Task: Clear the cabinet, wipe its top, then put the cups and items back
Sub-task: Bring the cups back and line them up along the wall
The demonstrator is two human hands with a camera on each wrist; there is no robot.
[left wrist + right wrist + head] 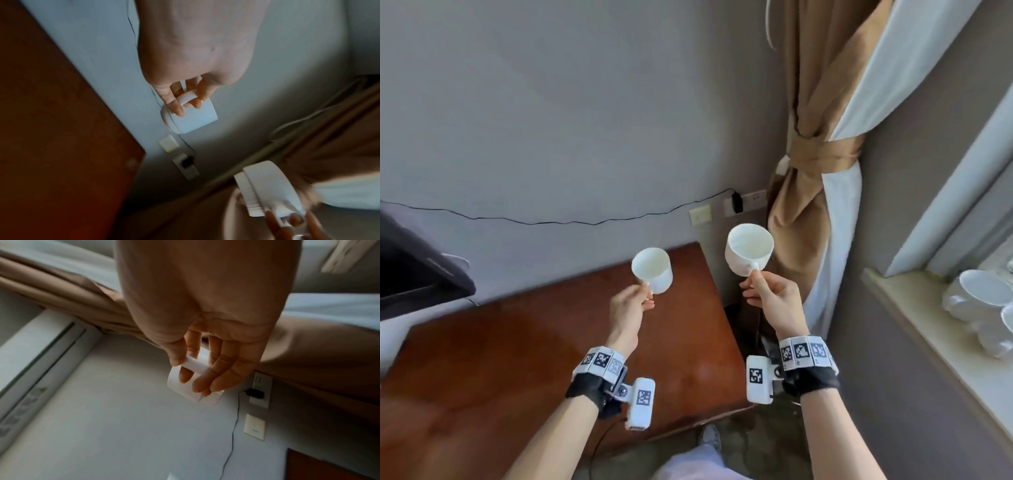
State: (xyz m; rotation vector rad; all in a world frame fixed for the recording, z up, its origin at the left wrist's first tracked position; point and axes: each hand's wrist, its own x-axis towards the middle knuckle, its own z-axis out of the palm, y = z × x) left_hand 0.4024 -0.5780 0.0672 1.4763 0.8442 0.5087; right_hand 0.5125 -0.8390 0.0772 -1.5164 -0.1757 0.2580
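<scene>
My left hand [631,306] holds a white cup [653,270] by its handle, in the air over the far right part of the reddish-brown cabinet top [517,359]. My right hand [770,296] holds a second, wider white cup [749,249] by its handle, beyond the cabinet's right edge and near the curtain. In the left wrist view the left hand's fingers [174,104] curl round the handle of its cup [193,116]; the other cup [265,186] shows blurred at lower right. In the right wrist view fingers [207,376] hook the handle of the cup [185,391].
More white cups [977,294] sit on the windowsill [914,329] at the right. A tan and white tied curtain [822,154] hangs in the corner. A wall socket with a black plug [738,202] and cord sits behind the cabinet. A dark screen [410,270] stands at left.
</scene>
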